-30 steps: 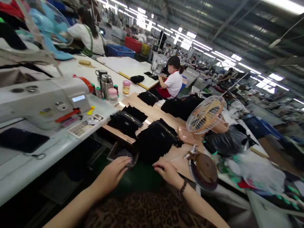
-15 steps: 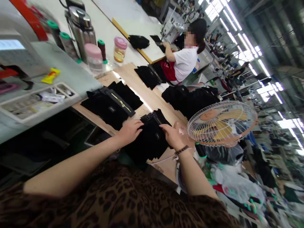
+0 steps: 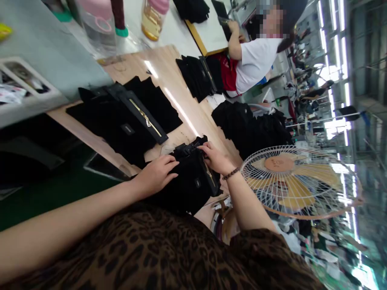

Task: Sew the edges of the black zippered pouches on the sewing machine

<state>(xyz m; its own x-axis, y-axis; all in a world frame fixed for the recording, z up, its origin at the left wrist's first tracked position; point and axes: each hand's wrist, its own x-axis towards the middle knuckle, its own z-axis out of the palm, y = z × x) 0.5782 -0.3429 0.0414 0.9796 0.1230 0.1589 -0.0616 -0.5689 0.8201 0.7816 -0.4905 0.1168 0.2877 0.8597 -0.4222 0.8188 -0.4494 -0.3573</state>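
Close in front of my body lies a stack of black fabric panels, the top one with a small label and a dark strip with a gold zipper along its right side. My left hand rests at the left edge of this stack, thumb and fingers apart, holding nothing. At the far edge, my right hand pinches the top black panel near the end of the zipper strip; its fingertips partly cover the cloth. Left of it lies another pile of black panels with a gold zipper and label on top.
A fan in a wire cage stands close to my right arm. Further black piles lie on the wooden table and beside it. Pink-lidded bottles stand at back left, near a parts tray. Across the table sits a co-worker.
The view has moved closer and turned. My right hand has shifted to the far edge of the stack, and the top panel's zipper strip now shows along the right side.
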